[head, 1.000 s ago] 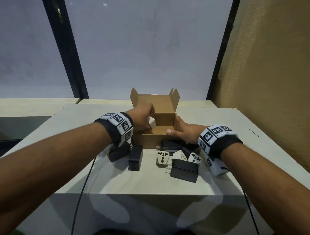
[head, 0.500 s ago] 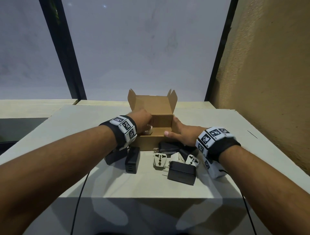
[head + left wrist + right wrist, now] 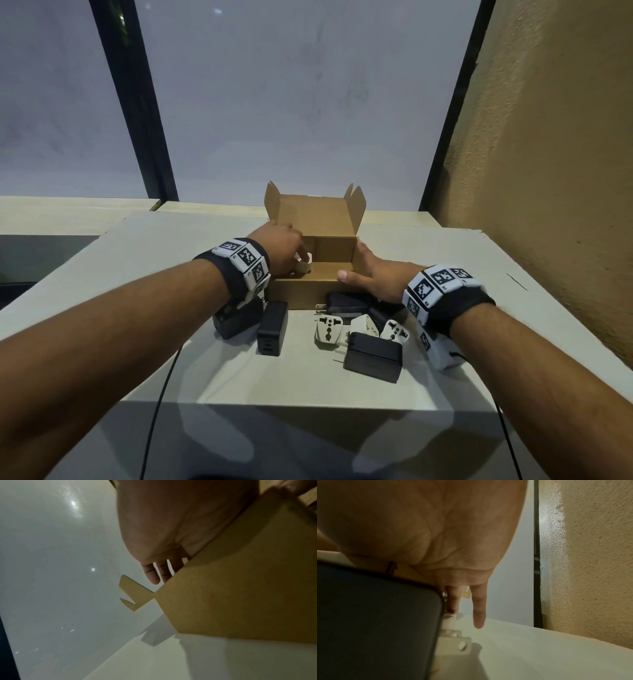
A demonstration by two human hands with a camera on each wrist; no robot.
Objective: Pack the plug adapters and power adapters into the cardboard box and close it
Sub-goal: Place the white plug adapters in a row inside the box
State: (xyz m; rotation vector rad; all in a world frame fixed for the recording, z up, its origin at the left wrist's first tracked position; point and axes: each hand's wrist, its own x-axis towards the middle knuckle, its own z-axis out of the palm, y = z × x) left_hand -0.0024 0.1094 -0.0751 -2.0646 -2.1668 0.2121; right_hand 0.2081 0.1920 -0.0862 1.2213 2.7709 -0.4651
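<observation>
An open cardboard box (image 3: 301, 294) stands mid-table with its lid upright. My left hand (image 3: 301, 263) reaches over the box's left wall and pinches a white plug adapter (image 3: 305, 268) low inside the box. In the left wrist view the box wall (image 3: 240, 588) hides my thumb and forefinger. My right hand (image 3: 363, 270) braces the box's right front corner, thumb on the front rim and straight fingers (image 3: 478, 615) along the side wall. Several black power adapters (image 3: 272, 327) (image 3: 373, 353) and white plug adapters (image 3: 329, 330) (image 3: 395, 332) lie in front of the box.
The pale table (image 3: 137, 274) ends at a near edge just behind the loose adapters. A rough tan wall (image 3: 548, 171) rises on the right and a window with dark frames stands behind. A black adapter (image 3: 376, 615) sits right under my right wrist. Thin cables (image 3: 161, 394) hang from both wrists.
My left hand has lowered the white plug adapter from above the box's left rim down into the box. My right hand has kept its place on the box corner.
</observation>
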